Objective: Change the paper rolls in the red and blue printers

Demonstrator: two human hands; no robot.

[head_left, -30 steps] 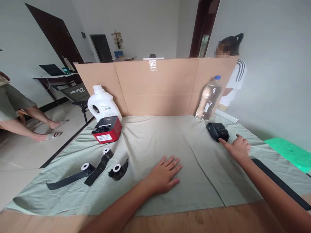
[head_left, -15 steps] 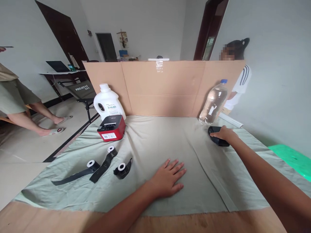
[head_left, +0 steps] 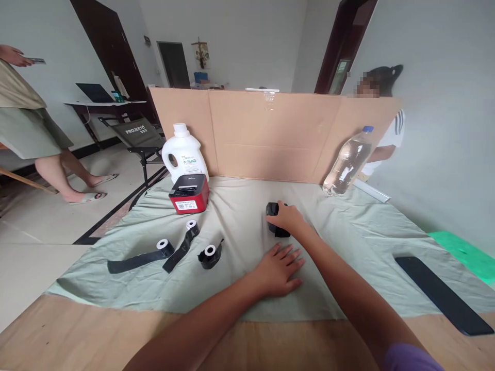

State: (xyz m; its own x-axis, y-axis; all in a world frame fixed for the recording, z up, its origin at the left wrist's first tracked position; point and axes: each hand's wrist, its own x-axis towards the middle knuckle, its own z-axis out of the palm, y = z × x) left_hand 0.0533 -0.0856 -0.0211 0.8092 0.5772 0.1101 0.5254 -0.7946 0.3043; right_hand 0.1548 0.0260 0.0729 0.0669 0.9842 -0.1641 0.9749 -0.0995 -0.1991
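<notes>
My right hand (head_left: 288, 217) grips a dark black object (head_left: 273, 210) over the middle of the green cloth (head_left: 247, 206); the hand hides part of it. Just nearer to me, my left hand (head_left: 279, 272) lies flat on the cloth with its fingers spread, holding nothing. Left of it are three black rolls with white cores: one (head_left: 210, 252) closest to the hand, another (head_left: 185, 242) behind it with its strip trailing forward, and a third (head_left: 164, 248) with a strip stretched to the left. A red and black printer (head_left: 190, 194) sits behind the rolls.
A white jug (head_left: 188, 154) stands behind the printer, before an upright cardboard panel (head_left: 266, 136). A clear bottle (head_left: 349, 164) leans at the panel's right. A long black slab (head_left: 443, 293) lies at the right edge. One person stands at left, another is partly behind the panel.
My right hand has carried the black object leftward to the middle. The view has shifted slightly, and the long black slab at right now shows. My left hand remains flat.
</notes>
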